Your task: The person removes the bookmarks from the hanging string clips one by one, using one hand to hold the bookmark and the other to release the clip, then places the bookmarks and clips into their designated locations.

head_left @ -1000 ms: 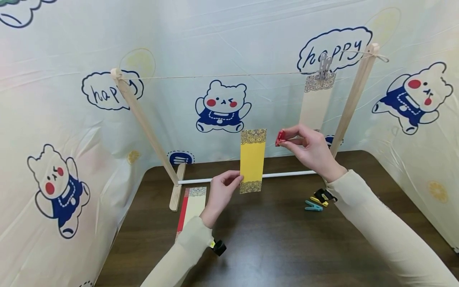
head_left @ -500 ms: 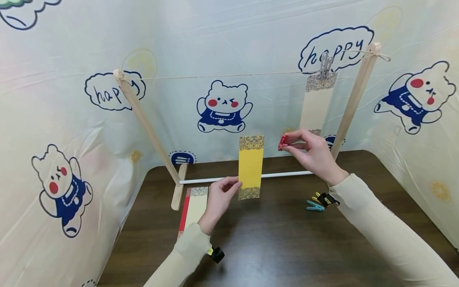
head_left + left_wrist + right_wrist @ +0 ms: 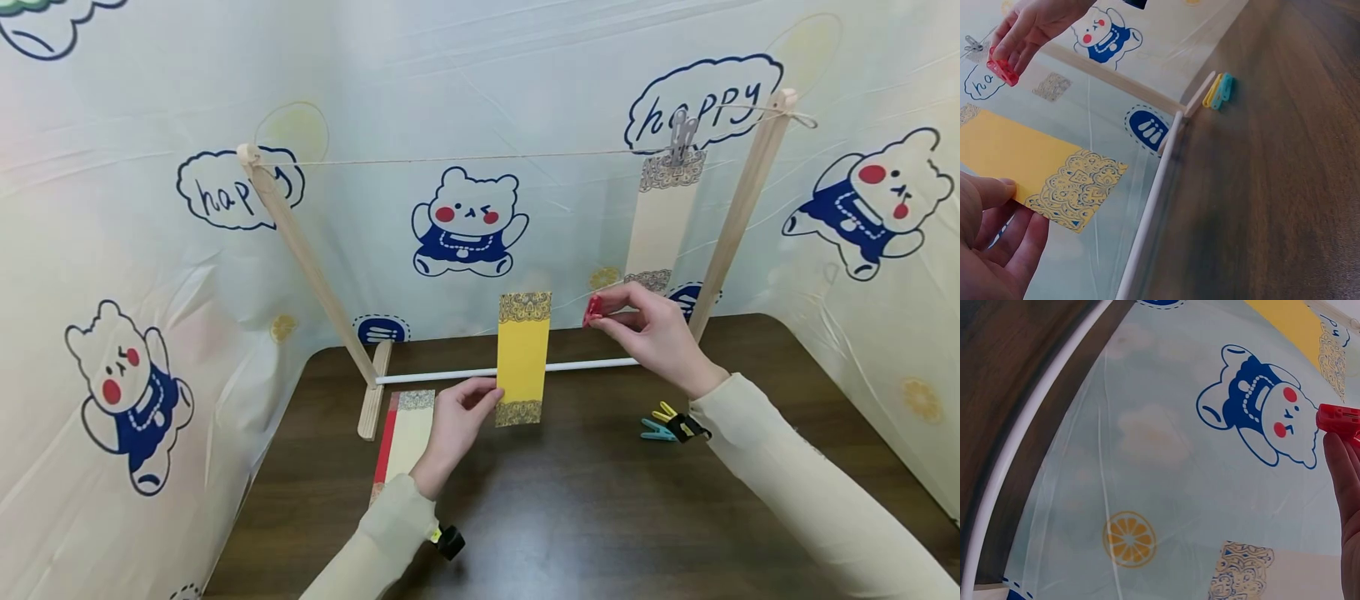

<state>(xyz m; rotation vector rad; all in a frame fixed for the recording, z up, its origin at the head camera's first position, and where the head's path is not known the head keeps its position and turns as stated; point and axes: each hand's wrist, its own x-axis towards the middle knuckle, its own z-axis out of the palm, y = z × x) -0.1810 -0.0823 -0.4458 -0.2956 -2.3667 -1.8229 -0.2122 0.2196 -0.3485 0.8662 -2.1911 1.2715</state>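
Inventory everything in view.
Table: one, brown, below
Stand: one, wooden, rear
String: one, beige, across stand
Rod: one, white, across stand
Upper clip: one, grey, on string
Hanging strip: one, cream, below string
Held strip: one, yellow, centre
Held clip: one, red, centre-right
Table strips: two, red and cream, left
Loose clips: two, yellow and teal, right
Backdrop: one, pale, behind
Wrist devices: two, black, wrists
Left grip: one, cream-sleeved, on held strip
Right grip: one, cream-sleeved, on held clip
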